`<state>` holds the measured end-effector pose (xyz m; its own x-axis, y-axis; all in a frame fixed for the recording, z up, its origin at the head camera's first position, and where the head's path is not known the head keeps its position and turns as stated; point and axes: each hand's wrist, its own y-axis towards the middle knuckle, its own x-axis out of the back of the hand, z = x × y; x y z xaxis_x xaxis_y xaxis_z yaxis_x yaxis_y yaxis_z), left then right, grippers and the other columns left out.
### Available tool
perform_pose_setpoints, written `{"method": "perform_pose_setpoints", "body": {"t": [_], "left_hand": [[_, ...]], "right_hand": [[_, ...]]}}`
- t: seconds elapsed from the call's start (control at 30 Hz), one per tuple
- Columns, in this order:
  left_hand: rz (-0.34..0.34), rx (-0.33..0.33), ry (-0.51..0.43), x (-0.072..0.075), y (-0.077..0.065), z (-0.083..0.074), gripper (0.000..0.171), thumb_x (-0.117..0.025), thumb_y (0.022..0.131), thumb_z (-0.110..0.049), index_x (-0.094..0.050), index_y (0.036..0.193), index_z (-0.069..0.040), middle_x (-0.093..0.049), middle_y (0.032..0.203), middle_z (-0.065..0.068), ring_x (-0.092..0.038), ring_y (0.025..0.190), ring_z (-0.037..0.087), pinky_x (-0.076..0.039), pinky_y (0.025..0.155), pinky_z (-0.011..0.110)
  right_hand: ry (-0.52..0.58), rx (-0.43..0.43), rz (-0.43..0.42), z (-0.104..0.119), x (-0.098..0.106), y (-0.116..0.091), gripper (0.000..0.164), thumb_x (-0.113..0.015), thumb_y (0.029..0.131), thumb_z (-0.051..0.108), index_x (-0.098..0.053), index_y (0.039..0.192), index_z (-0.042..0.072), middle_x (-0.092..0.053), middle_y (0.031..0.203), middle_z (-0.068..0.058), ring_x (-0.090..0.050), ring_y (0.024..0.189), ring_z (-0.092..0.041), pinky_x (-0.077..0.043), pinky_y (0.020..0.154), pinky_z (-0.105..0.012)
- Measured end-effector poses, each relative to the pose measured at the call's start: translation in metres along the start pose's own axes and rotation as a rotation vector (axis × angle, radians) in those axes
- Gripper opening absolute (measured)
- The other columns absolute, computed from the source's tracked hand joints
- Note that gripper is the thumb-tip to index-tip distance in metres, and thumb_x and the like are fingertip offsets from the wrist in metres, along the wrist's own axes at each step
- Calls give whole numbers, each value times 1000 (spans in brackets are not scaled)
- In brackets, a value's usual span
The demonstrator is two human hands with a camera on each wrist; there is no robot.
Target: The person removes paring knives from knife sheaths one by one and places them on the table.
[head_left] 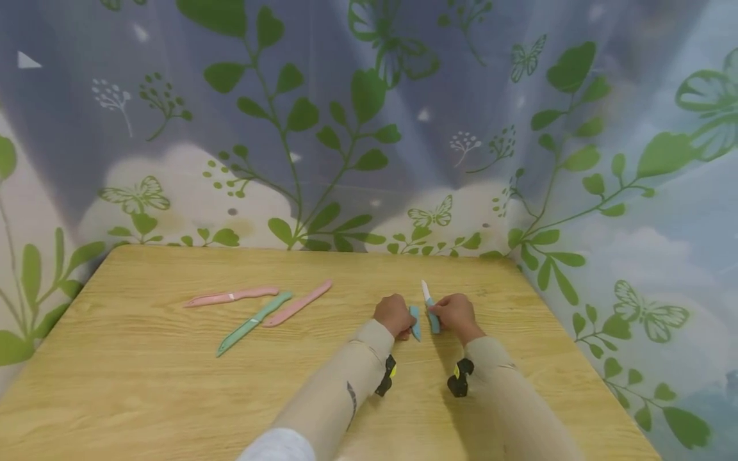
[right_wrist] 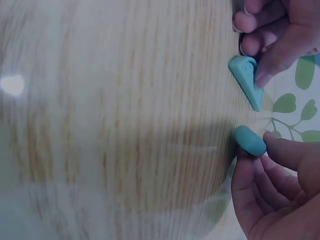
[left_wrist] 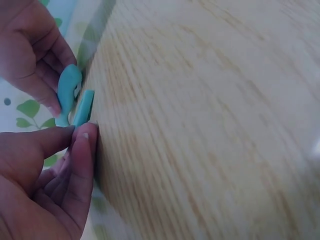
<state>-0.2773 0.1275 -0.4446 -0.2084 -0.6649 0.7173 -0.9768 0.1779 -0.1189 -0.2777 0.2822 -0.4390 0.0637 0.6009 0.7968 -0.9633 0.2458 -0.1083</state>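
Note:
Between thumb and fingers, my left hand (head_left: 394, 315) pinches a small blue knife sheath (head_left: 416, 323), its tapered end towards me. Just to its right, my right hand (head_left: 458, 314) grips the handle of a blue paring knife (head_left: 434, 323) whose pale blade points away from me. A narrow gap separates sheath and knife, both low over the table. In the left wrist view, the sheath (left_wrist: 84, 109) sticks out past my left fingertips. The rounded handle end of the knife (right_wrist: 250, 141) shows in the right wrist view; its blade is hidden there.
To the left on the wooden table (head_left: 173, 390) lie a pink knife (head_left: 254, 292), a green knife (head_left: 245, 333) and another pink knife (head_left: 300, 303), all slim and closed-looking. A leaf-patterned curtain (head_left: 323, 160) hangs along the table's back and right edges.

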Motion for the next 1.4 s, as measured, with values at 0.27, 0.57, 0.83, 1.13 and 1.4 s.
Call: {"method": "perform_pose_setpoints", "body": {"t": [0.27, 0.57, 0.83, 1.13, 1.4], "left_hand": [[-66, -6, -17, -6, 4, 1, 23, -69, 85, -11, -62, 64, -6, -50, 42, -3, -49, 39, 9, -47, 46, 21], [-19, 12, -80, -9, 8, -5, 29, -68, 88, -11, -59, 62, -6, -49, 39, -3, -43, 32, 7, -38, 37, 18], [-42, 11, -38, -13, 10, -2, 29, -69, 89, -15, -59, 63, -9, -50, 40, -4, -45, 32, 7, -40, 38, 20], [-34, -14, -60, -11, 12, 4, 42, -65, 94, -22, -57, 54, -10, -49, 38, -4, -47, 31, 6, -38, 36, 19], [9, -94, -85, -4, 7, 7, 53, -57, 99, -23, -64, 49, -5, -54, 40, 1, -46, 32, 9, -40, 42, 20]], "right_hand": [[-29, 19, 22, 0, -1, 1, 22, -70, 89, 15, -72, 92, -7, -71, 80, -13, -58, 57, -11, -52, 56, -25], [-67, 40, -23, -1, 2, 2, 24, -70, 89, 16, -73, 90, -8, -71, 77, -13, -59, 59, -15, -52, 58, -28], [-78, 31, -37, 1, -1, -3, 22, -69, 91, 15, -73, 87, -6, -69, 78, -11, -58, 67, -19, -47, 55, -26], [-68, 43, -71, 2, -5, -5, 26, -67, 92, 19, -72, 89, -6, -70, 87, -15, -61, 76, -26, -50, 63, -32], [-41, 78, -111, -3, -6, -6, 34, -66, 93, 28, -68, 96, -6, -70, 94, -20, -61, 74, -27, -51, 63, -38]]}}
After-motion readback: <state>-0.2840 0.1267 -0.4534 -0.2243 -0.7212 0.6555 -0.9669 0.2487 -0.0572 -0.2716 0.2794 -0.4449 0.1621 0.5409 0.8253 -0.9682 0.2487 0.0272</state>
